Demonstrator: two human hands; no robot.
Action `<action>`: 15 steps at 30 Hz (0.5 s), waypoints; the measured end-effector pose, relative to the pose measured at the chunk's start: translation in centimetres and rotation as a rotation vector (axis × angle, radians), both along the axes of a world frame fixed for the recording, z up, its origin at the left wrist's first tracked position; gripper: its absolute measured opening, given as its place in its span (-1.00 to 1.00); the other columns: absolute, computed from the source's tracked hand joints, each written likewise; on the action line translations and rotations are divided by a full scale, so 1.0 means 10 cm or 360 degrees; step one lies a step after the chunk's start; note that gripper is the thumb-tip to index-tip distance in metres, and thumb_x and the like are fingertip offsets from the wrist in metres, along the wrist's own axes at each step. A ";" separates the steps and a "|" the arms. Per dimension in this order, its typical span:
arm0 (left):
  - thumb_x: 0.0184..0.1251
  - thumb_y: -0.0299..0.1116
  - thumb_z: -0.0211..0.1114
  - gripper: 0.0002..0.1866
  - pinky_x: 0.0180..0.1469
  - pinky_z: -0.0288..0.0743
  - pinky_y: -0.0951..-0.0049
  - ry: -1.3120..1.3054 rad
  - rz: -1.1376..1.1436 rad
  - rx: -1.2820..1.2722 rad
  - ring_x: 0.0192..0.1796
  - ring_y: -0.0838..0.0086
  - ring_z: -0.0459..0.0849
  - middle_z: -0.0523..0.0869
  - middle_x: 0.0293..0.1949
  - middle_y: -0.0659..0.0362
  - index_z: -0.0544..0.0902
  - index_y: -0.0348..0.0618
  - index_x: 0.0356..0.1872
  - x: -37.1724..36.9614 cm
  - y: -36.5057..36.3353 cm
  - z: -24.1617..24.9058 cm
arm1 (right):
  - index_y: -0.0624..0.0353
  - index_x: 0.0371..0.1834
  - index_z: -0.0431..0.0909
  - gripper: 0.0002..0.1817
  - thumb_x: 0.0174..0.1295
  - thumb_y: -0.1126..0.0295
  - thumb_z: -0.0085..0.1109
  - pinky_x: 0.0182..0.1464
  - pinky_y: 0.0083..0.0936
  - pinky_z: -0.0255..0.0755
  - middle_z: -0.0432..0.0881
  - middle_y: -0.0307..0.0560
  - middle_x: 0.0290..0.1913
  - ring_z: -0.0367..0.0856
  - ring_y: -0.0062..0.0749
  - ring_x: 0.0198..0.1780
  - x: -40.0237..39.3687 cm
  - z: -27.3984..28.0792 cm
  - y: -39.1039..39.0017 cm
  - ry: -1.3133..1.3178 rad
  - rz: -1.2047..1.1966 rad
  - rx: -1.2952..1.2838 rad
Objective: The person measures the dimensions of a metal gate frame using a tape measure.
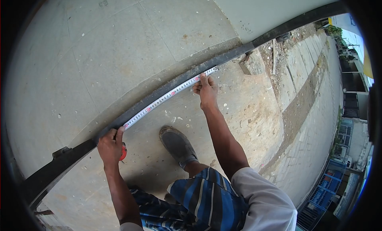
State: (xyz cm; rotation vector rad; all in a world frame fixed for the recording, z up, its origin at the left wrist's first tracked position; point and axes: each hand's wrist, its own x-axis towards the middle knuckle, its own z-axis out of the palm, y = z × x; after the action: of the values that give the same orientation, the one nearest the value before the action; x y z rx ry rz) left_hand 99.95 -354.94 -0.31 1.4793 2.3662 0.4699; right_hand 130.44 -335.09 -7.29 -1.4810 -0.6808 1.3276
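A white tape measure blade point(161, 99) with black and red numbers is pulled out along a dark metal bar point(159, 91) that crosses the view diagonally. My left hand point(110, 146) is closed at the blade's lower left end, around the tape measure's red case point(123, 152), which is mostly hidden by the palm. Farther up and to the right, my right hand point(206, 90) pinches the blade between thumb and curled fingers, close to its far end. The blade's tip extends a little past that hand, beside the bar.
A broken concrete block point(252, 64) lies near the bar's upper right. My shoe point(177, 146) stands on the concrete floor between my arms. Beyond the slab edge run rubble point(295, 44) and a paved street point(314, 123), with a blue metal gate point(327, 181) across it.
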 end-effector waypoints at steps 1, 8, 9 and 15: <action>0.41 -0.03 0.40 -0.54 -0.44 0.40 0.12 0.0034 0.0000 0.0003 -0.57 0.00 0.55 0.59 -0.63 -0.05 0.68 -0.23 -0.51 -0.01 0.00 0.00 | 0.12 -0.39 0.53 -0.65 0.56 0.17 0.13 -0.46 -0.57 0.46 0.57 -0.25 -0.53 0.56 -0.58 -0.54 -0.01 -0.01 0.00 -0.0005 0.0003 -0.0016; 0.45 0.01 0.34 -0.52 -0.40 0.44 0.14 0.0015 0.0008 -0.0052 -0.56 0.04 0.61 0.62 -0.63 -0.02 0.71 -0.26 -0.48 0.01 -0.01 0.04 | 0.13 -0.39 0.54 -0.64 0.56 0.16 0.14 -0.46 -0.57 0.46 0.58 -0.24 -0.52 0.57 -0.58 -0.53 0.00 0.00 -0.02 0.0018 0.0006 -0.0025; 0.45 0.00 0.35 -0.52 -0.40 0.44 0.14 0.0042 -0.0008 -0.0044 -0.56 0.04 0.61 0.63 -0.63 -0.02 0.72 -0.26 -0.48 0.01 -0.02 0.04 | 0.13 -0.39 0.54 -0.64 0.56 0.15 0.14 -0.46 -0.58 0.46 0.58 -0.24 -0.52 0.57 -0.58 -0.53 0.00 0.00 -0.02 0.0024 0.0017 -0.0013; 0.40 -0.05 0.41 -0.56 -0.44 0.40 0.13 0.0042 -0.0010 0.0066 -0.58 0.01 0.55 0.59 -0.64 -0.04 0.70 -0.24 -0.52 0.00 -0.02 -0.04 | 0.13 -0.38 0.54 -0.65 0.56 0.16 0.14 -0.46 -0.58 0.46 0.58 -0.24 -0.52 0.57 -0.57 -0.54 0.00 0.00 -0.01 0.0004 0.0032 -0.0012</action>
State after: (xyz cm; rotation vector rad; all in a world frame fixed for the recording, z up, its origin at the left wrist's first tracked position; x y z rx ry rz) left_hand 99.96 -355.18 -0.73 1.5202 2.3850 0.5040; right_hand 130.47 -335.19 -7.26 -1.4814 -0.6914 1.3485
